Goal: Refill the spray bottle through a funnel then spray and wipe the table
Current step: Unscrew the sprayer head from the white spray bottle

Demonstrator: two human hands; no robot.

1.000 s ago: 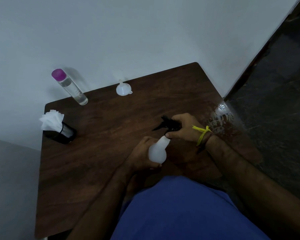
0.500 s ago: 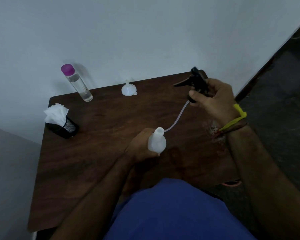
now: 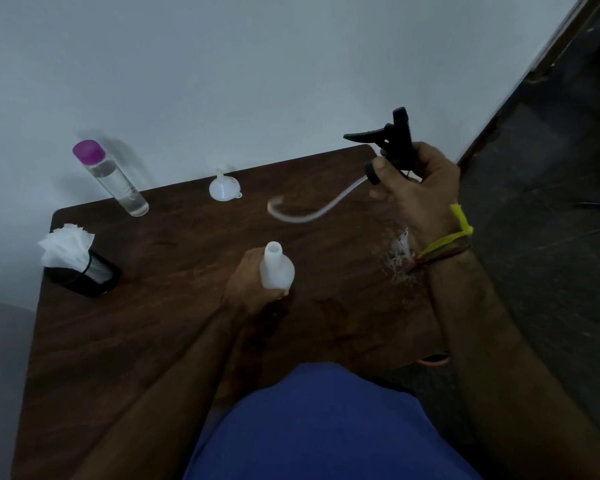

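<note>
The bottle [image 3: 277, 268] stood upright on the table [image 3: 174, 306], neck up and mouth open, near the front middle, with the left hand [image 3: 248, 285] wrapped closed around its body. It was small, white and translucent, with a bulb-shaped shoulder narrowing to a short neck. The right hand [image 3: 418, 188] was up over the table's far right corner, fingers closed on the black sprayer [image 3: 394, 143], held well apart from the bottle. The sprayer's body ran nearly upright, its trigger jutting left. From its base a clear tube [image 3: 312, 216] trailed down and left, then curled up at the tip, blurred, hanging free above the table.

The table was dark brown wood, pushed into a corner against a pale wall [image 3: 257, 64], with dark floor [image 3: 551, 202] off to the right. A wet patch [image 3: 399, 254] glistened near the right edge, just beside the right wrist. At the back a white funnel [image 3: 224, 188] sat spout up. A clear bottle with a purple cap [image 3: 113, 180] stood at the far left, and nearer on the left a black mesh cup [image 3: 84, 275] held white tissues [image 3: 66, 247].
</note>
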